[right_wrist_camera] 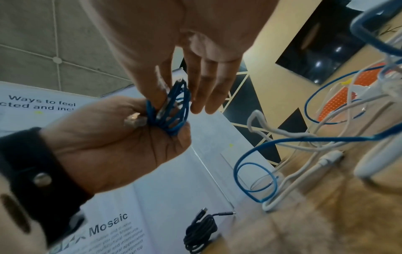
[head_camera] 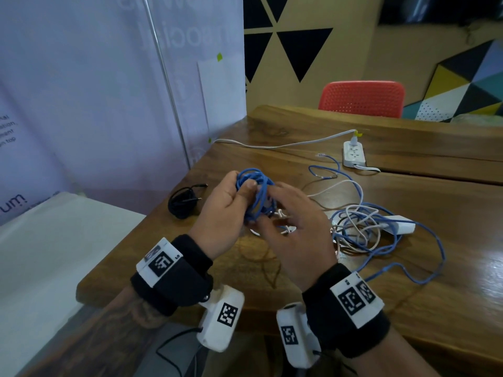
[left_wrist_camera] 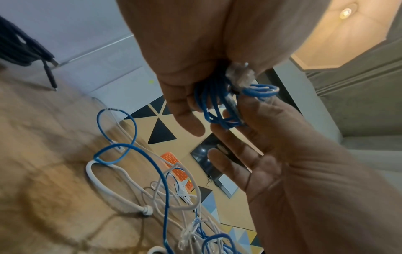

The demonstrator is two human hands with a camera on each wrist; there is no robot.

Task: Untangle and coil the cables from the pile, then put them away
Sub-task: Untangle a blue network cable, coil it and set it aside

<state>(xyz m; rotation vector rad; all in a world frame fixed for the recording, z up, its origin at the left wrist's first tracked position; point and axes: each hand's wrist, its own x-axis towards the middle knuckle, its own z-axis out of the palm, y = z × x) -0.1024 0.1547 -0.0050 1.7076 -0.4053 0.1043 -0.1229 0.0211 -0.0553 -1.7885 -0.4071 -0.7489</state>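
The wooden surface (head_camera: 353,268) carries a pile (head_camera: 362,227) of blue and white cables right of the hands. Above it, the left hand (head_camera: 221,210) grips a blue coil (head_camera: 255,194); the right hand (head_camera: 295,235) touches it, fingers (right_wrist_camera: 204,96) straight. A black cable (head_camera: 183,201) lies coiled to the left.

- Bare wooden table (head_camera: 313,276) at six o'clock, under the hands, lies open.
- Tangled blue and white cable pile (head_camera: 362,227) blocks three o'clock.
- Coiled black cable (head_camera: 183,200) sits at nine o'clock.
- White power strip (head_camera: 353,153) stands at one o'clock.
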